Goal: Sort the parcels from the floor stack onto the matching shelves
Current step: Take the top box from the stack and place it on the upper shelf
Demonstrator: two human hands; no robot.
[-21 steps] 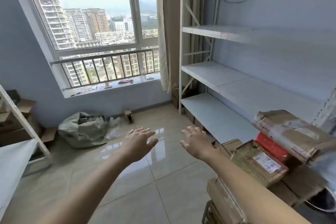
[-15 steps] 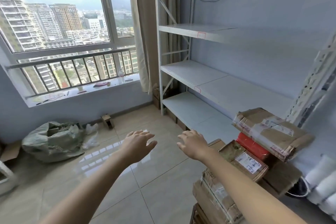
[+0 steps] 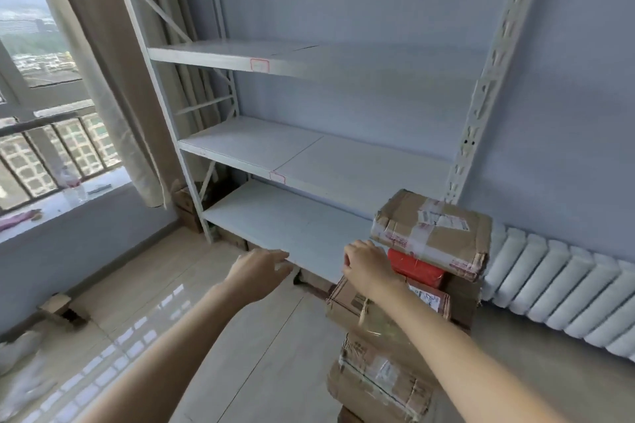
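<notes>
we stand before the stack of parcels (image 3: 395, 336) on the floor, just beside the right end of the white rack (image 3: 309, 154). our right hand (image 3: 366, 266) is near the top box (image 3: 433, 233), at its left edge; its fingers are bent, but we cannot tell if they already touch the cardboard. our left hand (image 3: 259, 269) hangs in the air, fingers relaxed and a little spread, holding nothing.

what can go wrong, in our judgement: the top box lies tilted and reaches out over the red parcel (image 3: 414, 268) under it. if we pull it from one side only, it may slide off, or drag the red parcel with it, and the pile may lean. a grip with both hands looks safer. also the small labels on the shelf edges (image 3: 260, 64) are too blurred to read, so a parcel may go to a wrong shelf.

the count: two hands; three shelves in view, all bare; two labels we can see; in the stack at least five parcels, the lower ones partly hidden by our arm.
</notes>
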